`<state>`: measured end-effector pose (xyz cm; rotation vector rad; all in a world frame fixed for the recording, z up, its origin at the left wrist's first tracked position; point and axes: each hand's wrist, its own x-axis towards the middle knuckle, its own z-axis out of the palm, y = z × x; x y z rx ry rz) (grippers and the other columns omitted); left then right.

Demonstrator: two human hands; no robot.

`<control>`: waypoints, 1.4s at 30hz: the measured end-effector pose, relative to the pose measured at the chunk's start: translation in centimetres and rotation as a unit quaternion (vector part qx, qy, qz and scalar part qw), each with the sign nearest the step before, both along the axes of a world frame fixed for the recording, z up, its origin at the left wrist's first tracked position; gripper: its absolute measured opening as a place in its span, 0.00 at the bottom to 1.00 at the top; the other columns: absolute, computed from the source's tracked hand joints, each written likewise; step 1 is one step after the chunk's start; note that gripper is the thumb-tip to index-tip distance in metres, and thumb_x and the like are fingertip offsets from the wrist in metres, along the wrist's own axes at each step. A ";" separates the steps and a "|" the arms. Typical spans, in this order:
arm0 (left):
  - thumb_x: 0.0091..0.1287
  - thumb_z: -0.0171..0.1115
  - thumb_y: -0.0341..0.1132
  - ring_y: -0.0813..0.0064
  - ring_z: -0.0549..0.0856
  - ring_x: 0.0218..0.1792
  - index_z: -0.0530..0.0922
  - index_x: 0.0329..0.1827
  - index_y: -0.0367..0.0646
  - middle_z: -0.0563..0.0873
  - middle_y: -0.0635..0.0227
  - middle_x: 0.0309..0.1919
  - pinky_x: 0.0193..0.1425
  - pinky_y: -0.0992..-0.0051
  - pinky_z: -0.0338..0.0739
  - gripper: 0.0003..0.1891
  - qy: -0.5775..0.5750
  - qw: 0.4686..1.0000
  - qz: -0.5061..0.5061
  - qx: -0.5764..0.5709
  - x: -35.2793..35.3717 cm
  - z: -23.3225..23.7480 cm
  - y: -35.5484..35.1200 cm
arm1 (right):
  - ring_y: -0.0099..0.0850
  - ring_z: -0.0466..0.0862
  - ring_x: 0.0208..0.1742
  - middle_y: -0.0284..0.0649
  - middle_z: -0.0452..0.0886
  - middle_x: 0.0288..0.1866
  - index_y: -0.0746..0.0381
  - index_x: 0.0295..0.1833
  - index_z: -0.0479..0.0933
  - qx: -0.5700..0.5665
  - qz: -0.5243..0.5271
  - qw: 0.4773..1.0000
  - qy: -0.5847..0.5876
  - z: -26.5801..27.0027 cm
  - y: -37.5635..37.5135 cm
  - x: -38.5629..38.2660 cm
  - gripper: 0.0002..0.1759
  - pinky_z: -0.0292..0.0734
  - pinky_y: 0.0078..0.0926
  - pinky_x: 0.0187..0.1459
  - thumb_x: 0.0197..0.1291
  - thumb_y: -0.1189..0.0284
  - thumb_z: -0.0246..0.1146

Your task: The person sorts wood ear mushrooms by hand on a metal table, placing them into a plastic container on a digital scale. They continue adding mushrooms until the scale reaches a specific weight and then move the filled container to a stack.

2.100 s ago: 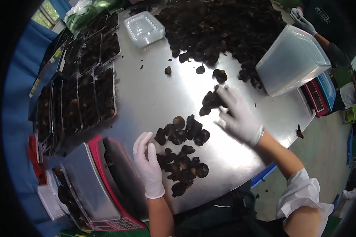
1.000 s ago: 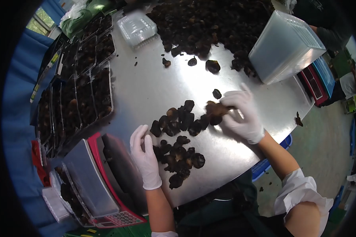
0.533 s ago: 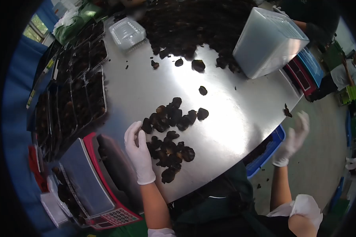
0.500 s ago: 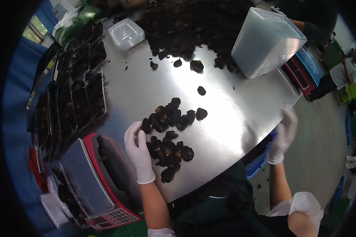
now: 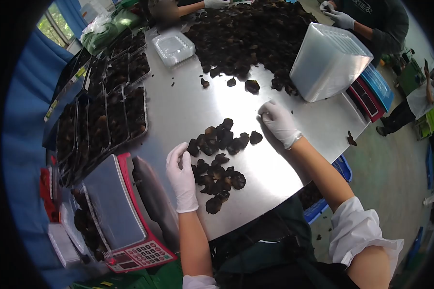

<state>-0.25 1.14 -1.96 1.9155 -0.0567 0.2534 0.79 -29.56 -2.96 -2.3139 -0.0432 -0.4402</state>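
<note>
Dark, wrinkled fungus-like pieces point(image 5: 217, 179) lie in two loose groups on the metal table. My gloved left hand point(image 5: 182, 177) rests at their left side, thumb and fingers apart, holding nothing. Beyond the groups to the right is my gloved right hand point(image 5: 280, 124), low over the table with its fingers curled together. A small dark shape shows at its fingertips, but what they pinch is mostly hidden. One dark piece point(image 5: 255, 137) lies just below and left of that hand. Another dark piece point(image 5: 352, 138) appears past the table's right edge.
A big dark heap point(image 5: 250, 38) covers the back. Filled trays point(image 5: 101, 115) stand left, a red-framed scale point(image 5: 142, 255) front left. Stacked clear containers point(image 5: 323, 62) stand beside another scale point(image 5: 366, 98) at right. A blue basket point(image 5: 343, 168) sits below the edge. Co-workers' gloved hands point(image 5: 341, 20) are at the back.
The view has shifted. My right hand has moved from beyond the right edge to over the table, where a lone piece lay. My left hand stays beside the groups. Co-workers' hands now show.
</note>
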 end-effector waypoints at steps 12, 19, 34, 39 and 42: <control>0.76 0.57 0.39 0.54 0.71 0.72 0.80 0.64 0.39 0.78 0.54 0.67 0.78 0.61 0.60 0.19 -0.061 0.989 -0.040 0.127 0.3 0.3 -0.9 | 0.50 0.75 0.68 0.53 0.78 0.62 0.64 0.62 0.76 0.034 0.126 0.989 -0.062 0.9 3.7 -1.1 0.19 0.66 0.42 0.72 0.72 0.65 0.55; 0.80 0.50 0.41 0.53 0.72 0.73 0.75 0.69 0.38 0.76 0.48 0.69 0.77 0.61 0.62 0.22 -0.067 0.991 -0.111 0.024 0.7 0.0 -0.9 | 0.52 0.66 0.77 0.48 0.73 0.73 0.57 0.71 0.72 -0.080 0.277 0.957 0.026 1.6 11.2 0.5 0.28 0.53 0.50 0.78 0.74 0.53 0.53; 0.69 0.54 0.25 0.61 0.79 0.64 0.80 0.61 0.34 0.83 0.55 0.59 0.73 0.65 0.67 0.18 -0.060 0.997 -0.005 0.038 -7.8 8.6 2.8 | 0.35 0.77 0.62 0.45 0.77 0.59 0.68 0.64 0.73 0.458 0.130 0.873 0.104 0.1 3.9 -5.7 0.21 0.72 0.34 0.66 0.78 0.63 0.50; 0.74 0.58 0.34 0.52 0.73 0.69 0.78 0.65 0.37 0.79 0.53 0.64 0.75 0.55 0.63 0.20 -0.198 0.835 0.250 0.449 -13.0 13.9 12.2 | 0.38 0.78 0.61 0.47 0.78 0.58 0.69 0.61 0.73 0.623 0.159 0.761 0.089 -0.2 2.7 -5.0 0.18 0.67 0.36 0.71 0.74 0.71 0.48; 0.75 0.56 0.40 0.44 0.67 0.72 0.77 0.70 0.48 0.73 0.46 0.70 0.78 0.52 0.57 0.22 0.021 0.734 0.314 0.601 -12.7 12.7 19.7 | 0.36 0.80 0.58 0.46 0.79 0.55 0.68 0.61 0.73 0.559 0.159 0.810 0.083 -0.7 2.9 -5.1 0.16 0.70 0.36 0.68 0.71 0.75 0.52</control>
